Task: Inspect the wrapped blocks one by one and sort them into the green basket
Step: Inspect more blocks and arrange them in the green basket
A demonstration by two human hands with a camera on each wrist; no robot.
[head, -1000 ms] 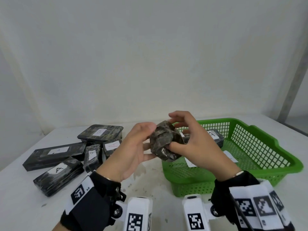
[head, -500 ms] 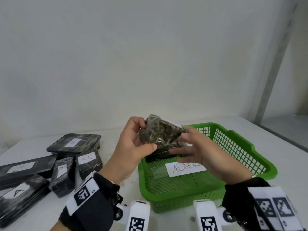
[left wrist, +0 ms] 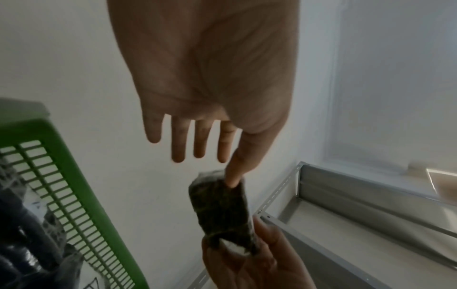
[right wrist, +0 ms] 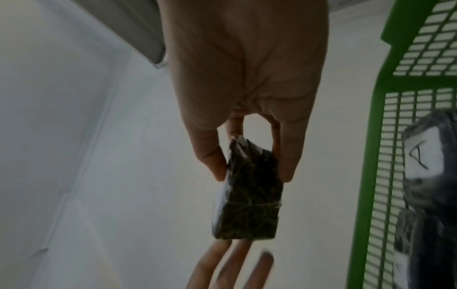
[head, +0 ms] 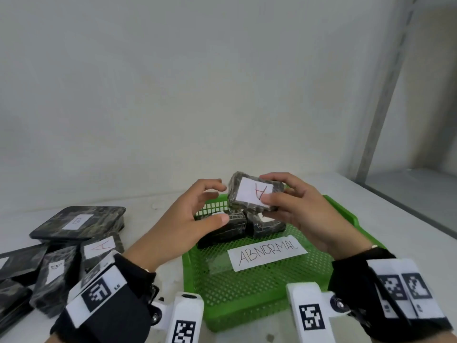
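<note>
A small dark wrapped block [head: 254, 191] with a white label marked "A" hangs above the far side of the green basket [head: 346, 214]. My right hand [head: 265, 189] pinches it between thumb and fingers, label facing me. The right wrist view shows the same block [right wrist: 249, 205] gripped by its top end in that hand [right wrist: 253, 176]. My left hand [head: 221, 203] hovers just left of the block with relaxed, spread fingers and holds nothing. In the left wrist view its fingers [left wrist: 178, 148] are straight, and its thumb overlaps the block's [left wrist: 222, 211] top edge.
Two wrapped blocks [head: 222, 229] [head: 267, 226] lie in the basket behind a paper label reading "ABNORMAL" [head: 268, 252]. Several more labelled wrapped blocks [head: 79, 222] are piled on the white table at the left. A metal shelf upright [head: 378, 107] stands at the right.
The block has been turned so that its "A" label faces me. My left hand has let go of it and opened; my right hand alone now holds it over the basket.
</note>
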